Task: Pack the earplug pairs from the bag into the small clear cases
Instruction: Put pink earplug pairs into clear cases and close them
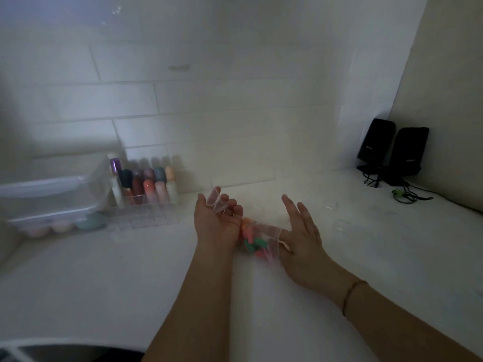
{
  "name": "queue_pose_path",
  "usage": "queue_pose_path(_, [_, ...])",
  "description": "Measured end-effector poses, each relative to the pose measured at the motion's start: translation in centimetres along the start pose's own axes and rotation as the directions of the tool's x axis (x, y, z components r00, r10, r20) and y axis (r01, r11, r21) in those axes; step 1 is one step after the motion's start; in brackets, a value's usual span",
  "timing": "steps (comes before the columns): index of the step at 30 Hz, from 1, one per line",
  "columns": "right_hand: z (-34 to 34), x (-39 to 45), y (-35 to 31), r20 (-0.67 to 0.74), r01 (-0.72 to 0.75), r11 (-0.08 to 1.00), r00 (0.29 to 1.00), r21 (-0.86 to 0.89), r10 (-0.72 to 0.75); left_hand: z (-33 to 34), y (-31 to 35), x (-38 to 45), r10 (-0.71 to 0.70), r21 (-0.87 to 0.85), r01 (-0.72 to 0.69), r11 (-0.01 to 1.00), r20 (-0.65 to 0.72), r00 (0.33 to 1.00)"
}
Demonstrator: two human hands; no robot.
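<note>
Holding a clear case [215, 202] in left hand [217, 223], bag of earplugs [254, 241] between both hands.
Frame is blurred: the case's lid state is unreadable. Left palm up, fingers curled around the case. Right hand [300, 231] edge-on, fingers straight, thumb touching the bag over the white counter [104, 283].

Speakers [392, 152] bear logos, too blurred to read.

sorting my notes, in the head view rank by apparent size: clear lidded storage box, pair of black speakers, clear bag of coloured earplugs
1. Clear lidded storage box
2. Pair of black speakers
3. Clear bag of coloured earplugs, though it is blurred and partly hidden by the hands.
</note>
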State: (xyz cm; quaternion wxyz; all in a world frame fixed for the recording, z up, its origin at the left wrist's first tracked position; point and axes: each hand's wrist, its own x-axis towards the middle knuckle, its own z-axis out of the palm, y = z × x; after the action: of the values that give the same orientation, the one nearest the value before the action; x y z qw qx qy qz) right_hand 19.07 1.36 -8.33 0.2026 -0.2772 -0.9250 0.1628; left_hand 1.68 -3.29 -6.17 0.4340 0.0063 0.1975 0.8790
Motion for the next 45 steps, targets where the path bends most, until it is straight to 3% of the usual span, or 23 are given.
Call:
queue_pose_path(6, [0.2,0.2,-0.6,-0.036,0.008,0.992,0.999,0.128,-0.003,0.7,-1.2,-0.6,0.036,0.045,-0.034,0.998,-0.048,0.998])
queue_pose_path(9, [0.3,0.2,-0.3,-0.124,0.013,0.984,0.992,0.177,0.009,1.0,-1.6,-0.8,0.081,0.060,-0.077,0.995,-0.082,0.993])
queue_pose_path(17, [-0.2,0.0,0.1,-0.229,0.070,0.976,0.973,0.207,-0.021,1.7,-3.1,-1.3,0.070,0.125,-0.064,0.990,-0.045,0.996])
queue_pose_path(22, [-4.0,-1.1,1.9,-0.206,0.102,0.995,0.974,0.004,-0.099,1.7,-2.7,-1.3,0.027,0.166,-0.031,0.986,0.031,0.999])
queue_pose_path(24, [-6.2,-1.7,3.1,-0.225,0.119,0.993,0.968,0.003,-0.116,2.0,-2.9,-1.5,-0.006,0.226,-0.020,0.974,0.112,0.994])
queue_pose_path(26, [-8.1,-2.0,4.0,-0.154,0.092,0.994,0.984,0.052,-0.083,2.5,-3.3,-1.9,-0.042,0.291,-0.015,0.956,0.189,0.981])
queue_pose_path(30, [-10.6,-2.7,6.4,0.111,0.050,0.999,0.993,-0.014,-0.048,3.1,-3.9,-2.7,-0.094,0.365,-0.014,0.931,0.278,0.956])
queue_pose_path(33, [-13.2,-3.8,7.5,0.154,-0.025,0.998,0.988,0.052,0.016,3.4,-4.2,-3.2,-0.136,0.408,-0.001,0.913,0.308,0.942])
queue_pose_path(35, [-14.6,-4.5,8.0,0.079,-0.063,0.995,0.995,0.083,0.056,3.6,-4.6,-3.6,-0.173,0.430,0.015,0.902,0.329,0.929])
queue_pose_path(37, [-15.2,-4.6,7.2,-0.101,-0.059,0.979,0.992,0.193,0.079,3.7,-5.2,-4.1,-0.204,0.456,0.028,0.889,0.342,0.917])
queue_pose_path(39, [-14.4,-4.0,5.0,-0.312,0.034,0.948,0.948,0.316,0.070,3.8,-5.9,-4.5,-0.227,0.489,0.028,0.872,0.352,0.908])
queue_pose_path(41, [-12.5,-3.2,2.4,-0.476,0.139,0.939,0.879,0.314,0.029,3.9,-6.7,-4.9,-0.238,0.518,0.017,0.855,0.363,0.901])
queue_pose_path(45, [-8.0,-2.3,-0.5,-0.547,0.153,0.968,0.837,0.197,-0.021,3.8,-7.4,-5.3,-0.241,0.521,0.013,0.854,0.374,0.896])
